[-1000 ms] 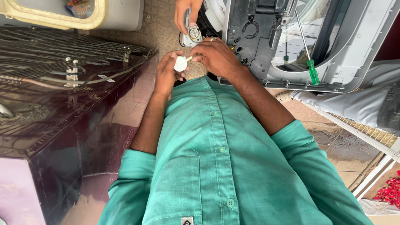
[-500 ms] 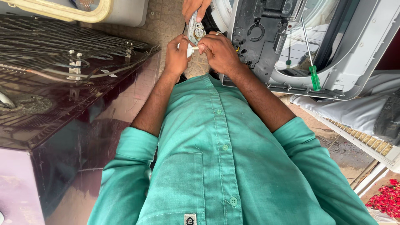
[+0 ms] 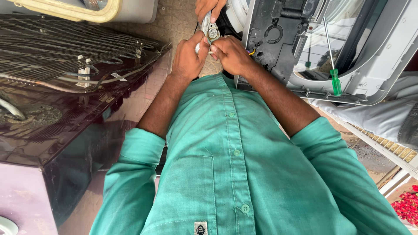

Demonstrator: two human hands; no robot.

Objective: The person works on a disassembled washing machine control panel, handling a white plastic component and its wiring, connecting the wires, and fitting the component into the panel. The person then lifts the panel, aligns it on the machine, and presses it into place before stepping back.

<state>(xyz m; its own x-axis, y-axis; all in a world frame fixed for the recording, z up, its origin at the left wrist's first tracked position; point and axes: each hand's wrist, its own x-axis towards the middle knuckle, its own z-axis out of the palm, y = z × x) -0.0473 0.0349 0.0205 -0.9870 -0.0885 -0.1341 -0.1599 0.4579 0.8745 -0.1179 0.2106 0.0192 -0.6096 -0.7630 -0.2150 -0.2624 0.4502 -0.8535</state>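
Both hands, left hand (image 3: 188,56) and right hand (image 3: 231,54), apparently pinch the small grey part (image 3: 212,31) between them.

The left hand (image 3: 188,56) and right hand (image 3: 230,54) meet just above the shirt (image 3: 235,165), touching a small part (image 3: 211,31) between them; another person's hand (image 3: 208,8) grips that part from beyond. A fridge back with coils (image 3: 65,65) lies left. An opened appliance panel (image 3: 278,39) lies right, a screwdriver (image 3: 333,69) resting in it.
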